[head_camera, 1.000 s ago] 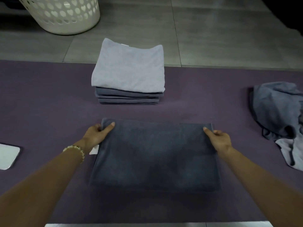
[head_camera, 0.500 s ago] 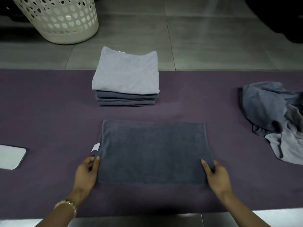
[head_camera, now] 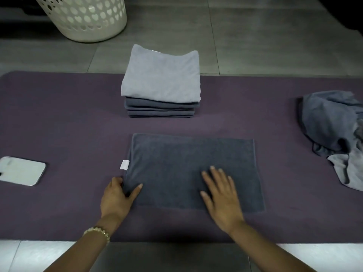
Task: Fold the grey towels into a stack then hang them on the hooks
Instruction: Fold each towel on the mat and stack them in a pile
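Done: folded stack [head_camera: 161, 85], far edge of the mat [head_camera: 59, 124].
Now: my left hand [head_camera: 116, 197] pinches the dark towel [head_camera: 188, 161]; right hand [head_camera: 222, 199] presses flat, fingers straight.
Remaining: crumpled towels [head_camera: 332, 122], then hanging.

A worktop [head_camera: 59, 124] covered in dull purple cloth filled most of the view under dim, even light. Beyond its far edge lay a floor [head_camera: 255, 36] of large grey tiles with thin pale joints. A cream plastic laundry basket [head_camera: 84, 16], pierced with heart-shaped holes, stood there past the far left corner. A pale phone [head_camera: 20, 170] lay near the left edge.
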{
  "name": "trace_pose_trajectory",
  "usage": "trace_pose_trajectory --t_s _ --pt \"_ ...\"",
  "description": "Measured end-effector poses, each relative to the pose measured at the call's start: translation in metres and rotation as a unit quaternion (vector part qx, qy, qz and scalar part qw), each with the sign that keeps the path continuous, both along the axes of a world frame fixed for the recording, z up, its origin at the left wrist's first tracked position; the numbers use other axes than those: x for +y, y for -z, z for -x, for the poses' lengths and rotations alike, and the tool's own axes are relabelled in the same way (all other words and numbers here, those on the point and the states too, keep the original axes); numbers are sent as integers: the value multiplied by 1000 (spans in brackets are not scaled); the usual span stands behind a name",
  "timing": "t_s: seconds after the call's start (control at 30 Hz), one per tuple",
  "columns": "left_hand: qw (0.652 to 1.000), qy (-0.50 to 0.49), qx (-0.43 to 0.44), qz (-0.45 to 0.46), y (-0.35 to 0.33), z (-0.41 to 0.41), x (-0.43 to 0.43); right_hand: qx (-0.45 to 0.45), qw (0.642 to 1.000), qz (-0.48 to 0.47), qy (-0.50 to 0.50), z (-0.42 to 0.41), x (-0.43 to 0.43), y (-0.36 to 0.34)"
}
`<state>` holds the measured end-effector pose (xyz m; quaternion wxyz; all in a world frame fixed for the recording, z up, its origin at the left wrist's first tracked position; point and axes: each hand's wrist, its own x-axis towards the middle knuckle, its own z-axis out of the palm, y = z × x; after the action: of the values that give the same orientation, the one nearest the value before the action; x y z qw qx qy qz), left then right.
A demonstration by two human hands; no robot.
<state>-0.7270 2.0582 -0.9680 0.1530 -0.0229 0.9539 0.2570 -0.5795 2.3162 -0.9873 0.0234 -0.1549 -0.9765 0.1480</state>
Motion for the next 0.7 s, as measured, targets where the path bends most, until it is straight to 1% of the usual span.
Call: trace_pose_trajectory --t_s 0.03,0.1,0.17,0.27,0.37,0.5,0.57,0.6,0.63,0.7 --pt "1000 -16 -19 -5 -3 3 3 -24 999 -8 -28 6 -13 5" --pt "995 -48 -74 -38 -8 10 8 -62 997 -9 -33 14 -28 13" --pt "986 -63 -121 -96 -17 17 15 -84 996 -13 -32 15 -25 18" --pt "963 -76 -173 -191 -35 25 24 -87 995 -23 -40 5 1 18" --pt "939 -64 -210 -264 -56 28 30 -85 996 -28 16 -10 35 18" --pt "911 -34 -219 -348 -93 25 52 -101 991 -33 85 -34 69 15" --pt "897 -1 -220 -382 -110 21 72 -90 990 -23 110 -39 77 13" --pt "890 25 -227 -395 -115 18 84 -68 989 -1 128 -38 79 12" --pt "878 50 -233 -414 -123 11 98 -44 988 39 141 -36 79 10" --pt "857 102 -230 -450 -131 -5 128 44 979 117 162 -31 77 -3"
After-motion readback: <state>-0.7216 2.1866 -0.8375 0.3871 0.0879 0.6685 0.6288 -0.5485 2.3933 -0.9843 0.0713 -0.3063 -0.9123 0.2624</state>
